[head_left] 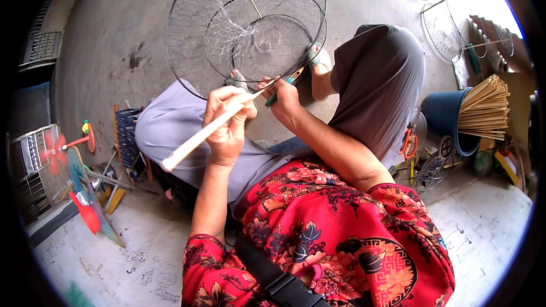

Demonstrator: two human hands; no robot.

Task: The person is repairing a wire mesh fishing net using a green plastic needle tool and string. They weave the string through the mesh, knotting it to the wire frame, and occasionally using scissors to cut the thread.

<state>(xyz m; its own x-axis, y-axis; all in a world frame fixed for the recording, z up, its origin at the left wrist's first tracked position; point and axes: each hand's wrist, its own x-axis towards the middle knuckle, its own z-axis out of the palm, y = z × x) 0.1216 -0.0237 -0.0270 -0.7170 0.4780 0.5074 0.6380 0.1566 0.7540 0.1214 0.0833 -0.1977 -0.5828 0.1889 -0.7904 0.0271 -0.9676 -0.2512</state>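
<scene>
left hand [227, 125] fingers clamped on one bamboo stick [205, 131], right hand [284, 98] gripping one knife [282, 87]

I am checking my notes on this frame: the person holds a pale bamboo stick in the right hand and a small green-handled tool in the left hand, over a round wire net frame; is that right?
Not quite: the hands are swapped. The head view shows the left hand gripping the pale bamboo stick, while the right hand holds the small green-handled tool. Both work over the round wire net frame, as you said.
</scene>
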